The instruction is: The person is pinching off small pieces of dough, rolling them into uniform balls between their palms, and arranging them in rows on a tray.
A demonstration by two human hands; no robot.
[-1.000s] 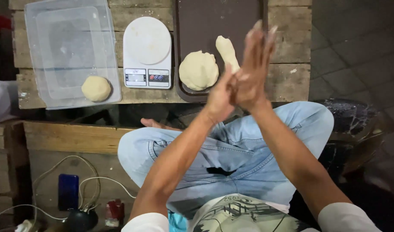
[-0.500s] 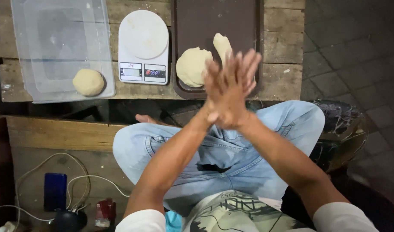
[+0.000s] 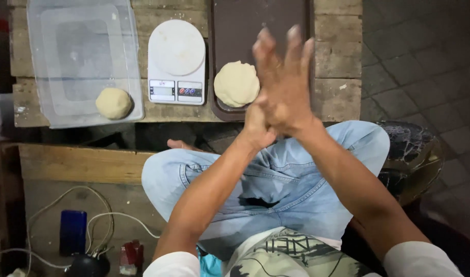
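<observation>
Both hands raised and pressed palm to palm in front of the chest, above the near edge of the table (image 3: 342,97). Right hand (image 3: 286,82) on top toward the camera, fingers stretched flat and slightly spread, pointing away from the body. Left hand (image 3: 258,123) mostly hidden behind and below the right one, only its heel and thumb side showing. Cannot tell whether any dough sits between the palms; nothing pokes out at the edges. Neither hand clenched.

Just left of the hands, partly behind them: flattened round dough piece (image 3: 236,83) lying at the near end of a dark brown tray (image 3: 235,25). The hands overlap the tray's right half in view but are lifted off it, not touching.

Further left of the hands: white kitchen scale (image 3: 176,61) with round platform, just beside the tray. Farthest left: clear plastic lid or shallow container (image 3: 84,56) with a small dough ball (image 3: 113,102) at its near right corner, well apart from the hands.

Below the hands: crossed legs in light blue jeans (image 3: 276,184). Lower left on the floor, well apart: blue phone-like object (image 3: 72,232) with white cables (image 3: 107,220).
</observation>
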